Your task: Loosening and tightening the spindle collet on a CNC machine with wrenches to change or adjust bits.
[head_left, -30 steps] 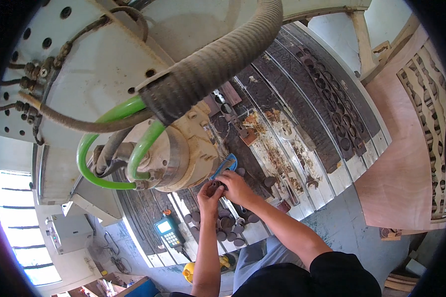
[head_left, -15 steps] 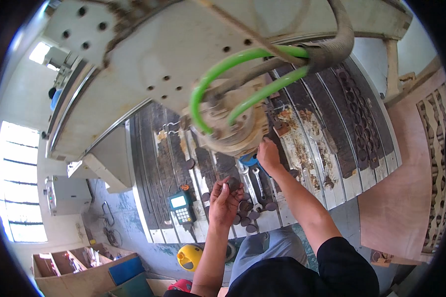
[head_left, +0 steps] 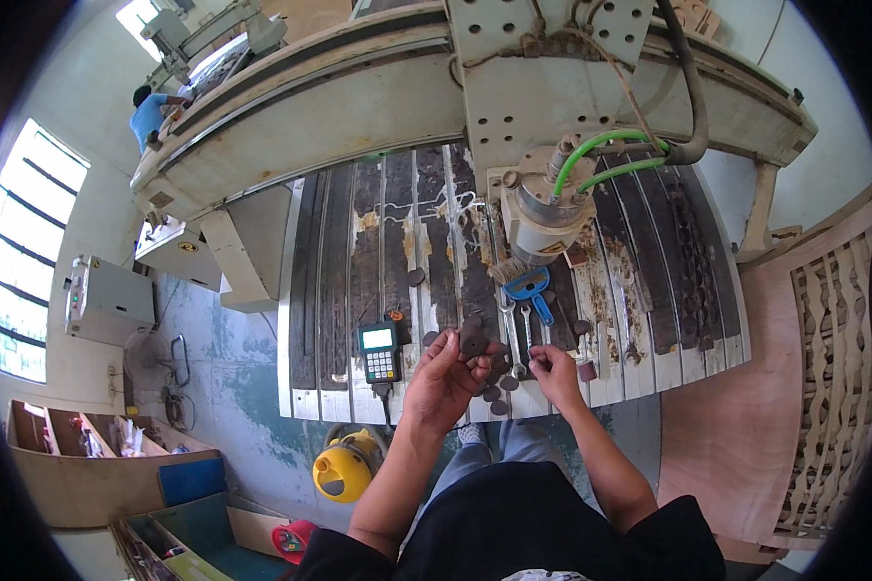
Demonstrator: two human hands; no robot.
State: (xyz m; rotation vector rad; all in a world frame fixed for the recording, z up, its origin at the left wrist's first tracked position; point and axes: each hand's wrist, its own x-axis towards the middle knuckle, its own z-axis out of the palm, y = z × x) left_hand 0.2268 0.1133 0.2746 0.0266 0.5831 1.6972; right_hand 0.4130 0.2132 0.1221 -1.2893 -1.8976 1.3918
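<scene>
My left hand (head_left: pixel 438 385) pinches a dark brown round disc (head_left: pixel 474 339) above the near part of the slotted machine table (head_left: pixel 606 389). My right hand (head_left: pixel 556 380) is beside it on the right, fingers curled together; whatever they may hold is too small to make out. Between the hands lie two metal wrenches, one long wrench (head_left: pixel 511 327) and a thinner wrench (head_left: pixel 526 329). Several more dark discs (head_left: pixel 492 393) lie around the wrench ends, partly hidden by my left hand. Beyond them rests a blue-handled brush (head_left: pixel 528 284), below the machine's spindle (head_left: pixel 545 218).
A handheld keypad controller (head_left: pixel 379 353) lies left of my hands. Green hoses (head_left: pixel 591 155) run up from the spindle to the gantry (head_left: pixel 358 136). On the floor stands a yellow machine (head_left: pixel 345 470). A person in blue (head_left: pixel 147 118) works at the far left. Wooden panels (head_left: pixel 707 465) stand at right.
My right hand has drawn back from beside the spindle toward the table's near edge. My left hand still holds the disc. The view has shifted, and the brush now shows fully.
</scene>
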